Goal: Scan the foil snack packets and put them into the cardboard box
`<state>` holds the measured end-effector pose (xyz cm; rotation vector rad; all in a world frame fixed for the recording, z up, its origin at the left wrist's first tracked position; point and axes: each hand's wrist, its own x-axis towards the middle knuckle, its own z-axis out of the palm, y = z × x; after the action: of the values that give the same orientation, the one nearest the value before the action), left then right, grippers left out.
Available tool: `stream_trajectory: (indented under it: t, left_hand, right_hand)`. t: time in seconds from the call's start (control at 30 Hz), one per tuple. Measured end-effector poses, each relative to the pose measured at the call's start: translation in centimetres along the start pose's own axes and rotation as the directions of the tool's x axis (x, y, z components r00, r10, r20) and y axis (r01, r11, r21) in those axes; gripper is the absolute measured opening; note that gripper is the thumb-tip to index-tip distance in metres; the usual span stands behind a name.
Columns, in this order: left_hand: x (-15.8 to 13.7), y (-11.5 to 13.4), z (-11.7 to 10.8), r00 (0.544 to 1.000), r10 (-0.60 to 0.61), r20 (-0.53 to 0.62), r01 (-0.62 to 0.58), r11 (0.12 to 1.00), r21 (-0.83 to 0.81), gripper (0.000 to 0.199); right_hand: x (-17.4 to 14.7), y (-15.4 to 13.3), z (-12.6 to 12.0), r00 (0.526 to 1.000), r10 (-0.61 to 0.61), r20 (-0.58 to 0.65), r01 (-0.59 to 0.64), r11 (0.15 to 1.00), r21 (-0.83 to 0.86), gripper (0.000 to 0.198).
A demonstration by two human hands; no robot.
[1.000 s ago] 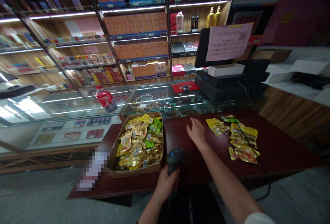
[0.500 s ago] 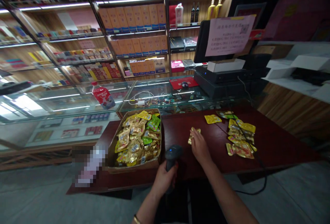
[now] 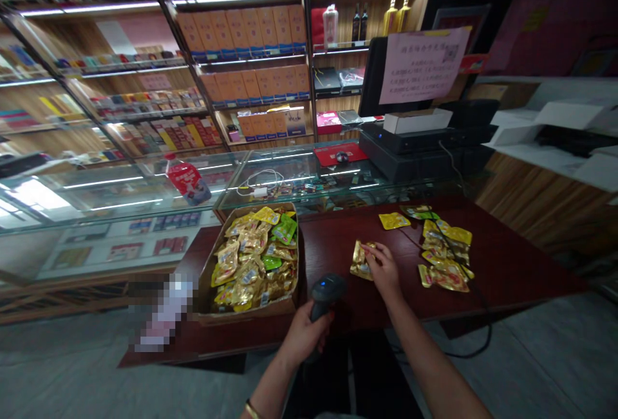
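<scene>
My left hand (image 3: 309, 332) is wrapped round the handle of a dark barcode scanner (image 3: 327, 287), held upright at the table's front edge. A small blue light shows on top of the scanner. To its right, my right hand (image 3: 385, 271) has its fingertips closed on the edge of a gold snack packet (image 3: 360, 260) at the table surface. Left of both hands, a cardboard box (image 3: 298, 258) holds many gold, yellow and green packets. Several more packets (image 3: 444, 275) lie in a loose group on the right, and a yellow packet (image 3: 394, 221) lies behind my right hand.
The dark red table (image 3: 333, 239) meets a glass display counter (image 3: 290, 158). On that counter are a bottle with a red label (image 3: 187, 179), a mouse (image 3: 342, 157) and a monitor (image 3: 374, 78). A black cable (image 3: 454, 248) crosses the packets on the right.
My right hand has shifted slightly right and turned, so more of the gold packet shows at its fingertips. My left hand still holds the scanner. The view has shifted slightly.
</scene>
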<state>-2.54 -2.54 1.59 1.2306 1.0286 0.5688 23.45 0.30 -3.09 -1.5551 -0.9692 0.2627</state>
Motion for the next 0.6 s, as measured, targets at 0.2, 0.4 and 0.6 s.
stream_trajectory:
  t: [0.2, 0.4, 0.6]
  left_hand:
    - [-0.07, -0.14, -0.11, 0.999, 0.011, 0.045, -0.012, 1.0, 0.02, 0.04]
    - [-0.49, 0.57, -0.01, 0.999, 0.025, 0.033, -0.026, 1.0, 0.015, 0.027]
    - [-0.59, 0.42, -0.06, 1.0, 0.029, 0.01, -0.029, 1.0, -0.011, 0.029]
  right_hand:
    - [-0.22, -0.09, 0.07, 1.0, -0.016, -0.007, 0.017, 0.998, 0.056, 0.034]
    - [-0.4, -0.02, 0.48, 0.996, -0.043, 0.073, 0.028, 0.981, 0.193, 0.032]
    - [-0.29, -0.54, 0.27, 0.999, -0.035, 0.014, 0.035, 0.998, 0.058, 0.032]
